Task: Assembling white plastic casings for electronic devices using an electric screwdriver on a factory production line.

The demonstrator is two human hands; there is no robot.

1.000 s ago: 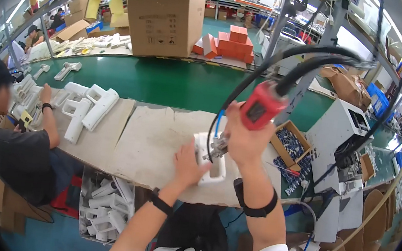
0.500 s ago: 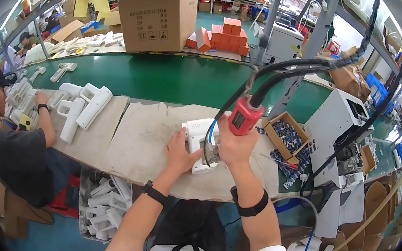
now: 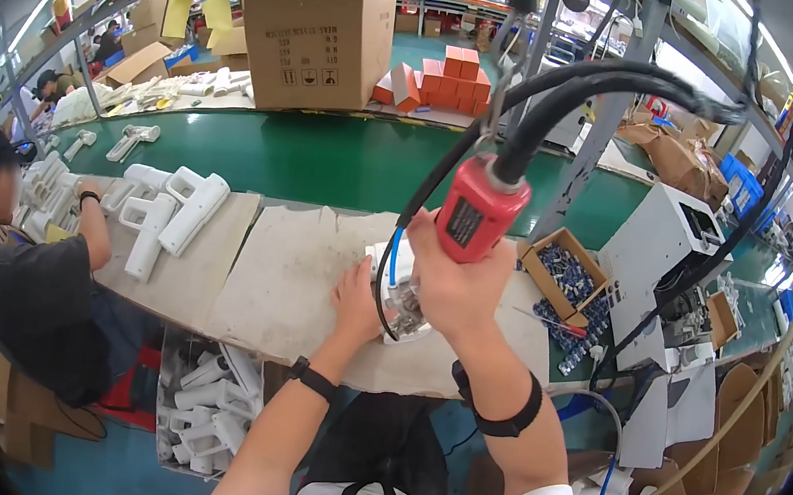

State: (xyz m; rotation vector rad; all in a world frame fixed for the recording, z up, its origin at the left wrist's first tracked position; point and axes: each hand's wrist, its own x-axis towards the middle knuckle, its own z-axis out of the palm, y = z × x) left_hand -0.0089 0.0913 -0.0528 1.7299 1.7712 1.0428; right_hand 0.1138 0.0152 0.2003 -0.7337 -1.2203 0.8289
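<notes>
My right hand (image 3: 463, 283) is wrapped round a red powered screwdriver (image 3: 483, 207), whose thick black cable rises from its top. A blue tube (image 3: 394, 259) runs down beside it. Under the tool lies a white plastic housing (image 3: 379, 248) on the cardboard-covered bench. My left hand (image 3: 356, 300) grips the housing's left side, fingers bent against it. Metallic or clear parts show near the housing's middle, too small to name. My right hand and the tool hide much of the housing, and the driver's tip cannot be made out.
White gun-shaped housings (image 3: 191, 212) lie to the left, near a seated co-worker (image 3: 42, 273). At right are a cardboard box (image 3: 564, 273) of small parts, a red-handled screwdriver (image 3: 573, 329) and a white machine (image 3: 656, 270). A green conveyor belt (image 3: 329, 155) runs behind the bench.
My right hand and the red screwdriver have shifted slightly left and now cover more of the housing. My left hand stays on the housing's left side, its fingers drawn closer together.
</notes>
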